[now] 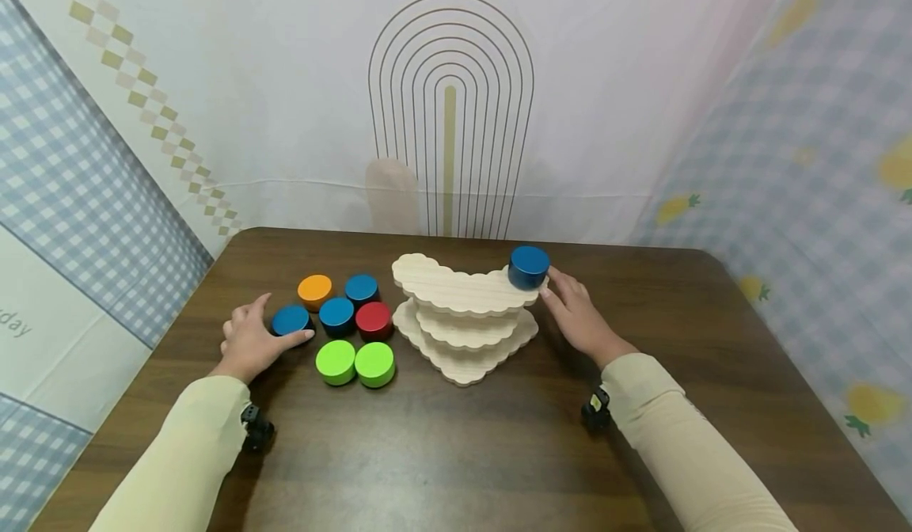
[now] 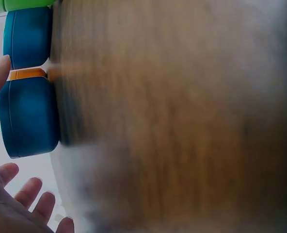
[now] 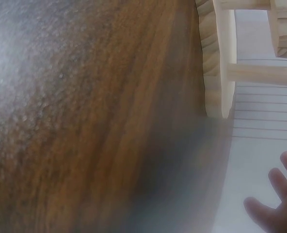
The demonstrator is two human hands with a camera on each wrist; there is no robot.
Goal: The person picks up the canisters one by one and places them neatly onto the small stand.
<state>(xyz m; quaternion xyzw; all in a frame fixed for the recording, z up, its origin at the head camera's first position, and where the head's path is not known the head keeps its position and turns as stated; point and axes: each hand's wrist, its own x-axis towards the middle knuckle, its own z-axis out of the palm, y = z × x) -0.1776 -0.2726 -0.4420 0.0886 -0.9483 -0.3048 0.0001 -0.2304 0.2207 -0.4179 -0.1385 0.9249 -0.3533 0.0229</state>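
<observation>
In the head view, a blue round tin (image 1: 290, 320) stands at the left of a group on the table. My left hand (image 1: 251, 338) reaches around it, thumb on the near side and fingers beyond; in the left wrist view the spread fingers (image 2: 29, 193) show a gap from the tin. Another blue tin (image 1: 529, 267) sits on the right end of the top tier of a wooden scalloped tiered stand (image 1: 463, 288). My right hand (image 1: 579, 318) is beside that end, its fingertips close to the tin and the tier edge; contact is unclear.
Near the left hand are an orange tin (image 1: 315, 290), two more blue tins (image 1: 336, 317), a red tin (image 1: 374, 321) and two green tins (image 1: 355, 363). The brown table (image 1: 456, 453) meets a printed cloth (image 1: 299, 120) behind, with checked cloths at both sides.
</observation>
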